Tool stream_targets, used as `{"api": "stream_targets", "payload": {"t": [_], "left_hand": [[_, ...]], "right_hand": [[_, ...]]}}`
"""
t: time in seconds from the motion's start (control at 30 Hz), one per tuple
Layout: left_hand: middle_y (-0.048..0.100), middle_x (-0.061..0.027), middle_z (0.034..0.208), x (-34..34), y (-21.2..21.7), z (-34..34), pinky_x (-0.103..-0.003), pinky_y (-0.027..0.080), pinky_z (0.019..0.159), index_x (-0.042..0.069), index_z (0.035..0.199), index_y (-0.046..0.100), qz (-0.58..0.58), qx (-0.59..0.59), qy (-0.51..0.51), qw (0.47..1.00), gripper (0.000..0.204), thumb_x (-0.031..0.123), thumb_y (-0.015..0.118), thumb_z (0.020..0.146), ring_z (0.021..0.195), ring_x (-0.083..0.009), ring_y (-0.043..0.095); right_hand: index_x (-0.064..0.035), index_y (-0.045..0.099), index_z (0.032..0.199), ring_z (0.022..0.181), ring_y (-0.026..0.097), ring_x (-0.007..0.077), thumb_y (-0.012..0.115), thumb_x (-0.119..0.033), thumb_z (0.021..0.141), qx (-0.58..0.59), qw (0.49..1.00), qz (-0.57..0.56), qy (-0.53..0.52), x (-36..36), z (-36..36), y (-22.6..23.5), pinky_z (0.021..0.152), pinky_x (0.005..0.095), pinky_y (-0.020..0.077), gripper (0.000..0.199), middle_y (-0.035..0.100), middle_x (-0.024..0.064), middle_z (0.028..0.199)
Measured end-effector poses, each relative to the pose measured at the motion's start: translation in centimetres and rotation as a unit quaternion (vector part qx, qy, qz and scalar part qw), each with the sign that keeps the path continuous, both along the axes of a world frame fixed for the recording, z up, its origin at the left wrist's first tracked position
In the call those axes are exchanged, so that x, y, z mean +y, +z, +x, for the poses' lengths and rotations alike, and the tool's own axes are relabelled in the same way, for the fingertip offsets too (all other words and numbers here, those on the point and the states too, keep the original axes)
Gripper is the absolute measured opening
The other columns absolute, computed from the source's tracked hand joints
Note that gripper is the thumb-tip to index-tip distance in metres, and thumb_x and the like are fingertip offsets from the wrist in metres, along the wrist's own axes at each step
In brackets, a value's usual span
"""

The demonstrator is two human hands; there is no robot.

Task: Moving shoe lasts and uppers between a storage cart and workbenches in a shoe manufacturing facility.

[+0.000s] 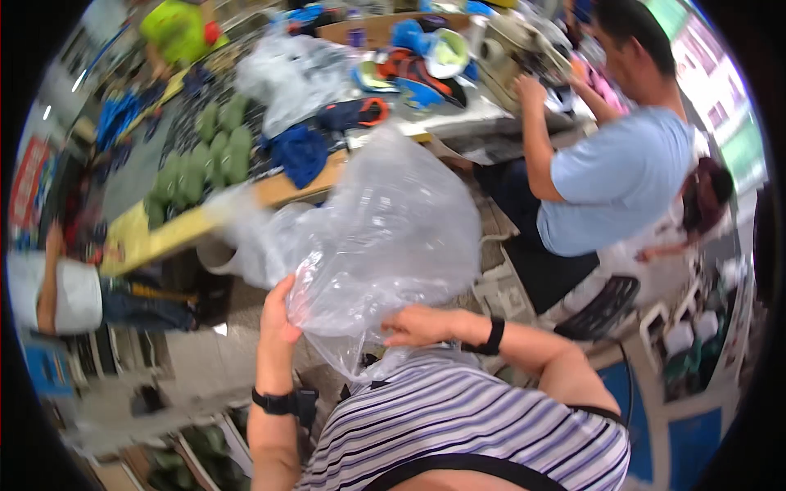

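Observation:
A large, clear plastic bag (401,204), puffed out and crumpled, fills the space in front of my chest. My left hand (282,315) is closed on its near left edge, the thumb pointing up. My right hand (416,326) has its fingers curled into the gathered plastic close to my striped shirt. Part of the bag trails off to the left, smeared by motion. Whatever the bag may contain does not show through. Both my wrists wear black bands.
Beyond the bag runs a workbench with a yellow edge (176,237), holding green shoe-shaped pieces (217,155), dark blue cloth (299,155) and another plastic bag (291,78). A person in light blue (618,176) works at a machine (508,61) on the right. Another stands far left.

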State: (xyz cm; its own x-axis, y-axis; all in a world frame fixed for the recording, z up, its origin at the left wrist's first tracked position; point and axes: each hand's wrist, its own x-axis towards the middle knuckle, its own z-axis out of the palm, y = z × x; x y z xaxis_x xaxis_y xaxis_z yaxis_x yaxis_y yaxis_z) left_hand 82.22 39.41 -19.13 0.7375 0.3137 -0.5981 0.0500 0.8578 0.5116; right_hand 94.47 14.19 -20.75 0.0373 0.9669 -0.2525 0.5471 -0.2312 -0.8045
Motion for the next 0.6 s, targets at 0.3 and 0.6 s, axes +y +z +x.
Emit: {"api": "stream_targets", "payload": {"t": [0.3,0.6], "left_hand": [[0.054,-0.0113,0.127,-4.4,2.7,7.6,-0.041,0.045,0.095,0.004,0.135,0.044,0.164,-0.061,-0.073,0.982,0.047,0.028,0.042,0.095,0.114,-0.0257,0.054],[0.059,-0.0137,0.122,-0.1,4.5,10.1,-0.041,0.051,0.088,0.005,0.129,0.053,0.127,0.069,0.035,0.989,0.04,0.022,0.054,0.092,0.106,-0.0286,0.059]], "right_hand": [[0.0013,0.058,0.096,0.084,0.062,0.03,0.061,-0.033,0.086,0.057,0.913,0.336,-0.223,6.6,6.5,0.7,0.072,0.0429,0.0465,0.036,0.064,0.0178,0.091],[-0.0058,0.059,0.086,0.069,0.056,0.0152,0.056,-0.022,0.091,0.012,0.734,0.404,-0.546,1.1,17.5,-5.5,0.062,0.0312,0.0469,0.017,0.06,0.0004,0.078]]}}
